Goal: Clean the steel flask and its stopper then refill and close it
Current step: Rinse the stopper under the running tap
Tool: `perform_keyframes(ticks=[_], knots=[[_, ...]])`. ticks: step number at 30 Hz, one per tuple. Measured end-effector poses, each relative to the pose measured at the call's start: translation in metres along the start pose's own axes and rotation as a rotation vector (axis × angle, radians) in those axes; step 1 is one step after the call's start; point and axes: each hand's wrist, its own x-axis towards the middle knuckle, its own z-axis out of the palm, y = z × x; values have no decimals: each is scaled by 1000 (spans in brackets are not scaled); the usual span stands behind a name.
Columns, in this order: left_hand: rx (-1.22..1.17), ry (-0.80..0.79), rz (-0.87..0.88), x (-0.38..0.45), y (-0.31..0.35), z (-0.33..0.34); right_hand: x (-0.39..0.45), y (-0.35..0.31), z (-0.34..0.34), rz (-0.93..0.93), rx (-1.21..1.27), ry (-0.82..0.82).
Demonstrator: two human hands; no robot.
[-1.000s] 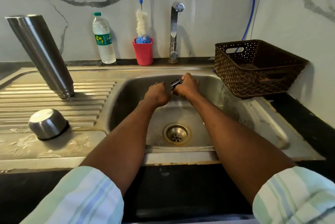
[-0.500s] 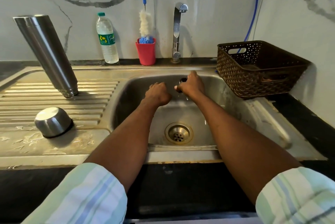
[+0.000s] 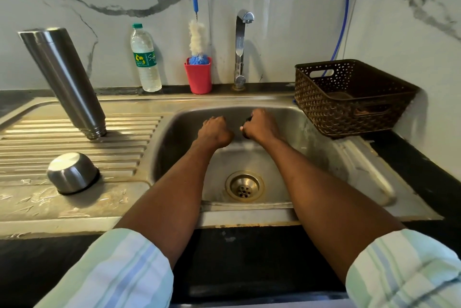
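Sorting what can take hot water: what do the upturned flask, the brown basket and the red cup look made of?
Flask: brushed stainless steel, judging by its grey metallic sheen. Basket: probably moulded plastic, matte brown with a perforated weave pattern. Red cup: likely plastic, opaque and smooth.

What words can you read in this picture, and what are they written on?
"Si..." in white script: green label of the water bottle; the rest curves out of sight.
Yellow logo and small print on that label: too blurred to read.
Steel flask, red cup, basket: no writing visible.
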Motion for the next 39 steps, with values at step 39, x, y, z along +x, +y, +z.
perform_keyframes(ticks=[39], knots=[[-284,599,87,-73,-22,-72,-45,-63,-35,-166,266,91]])
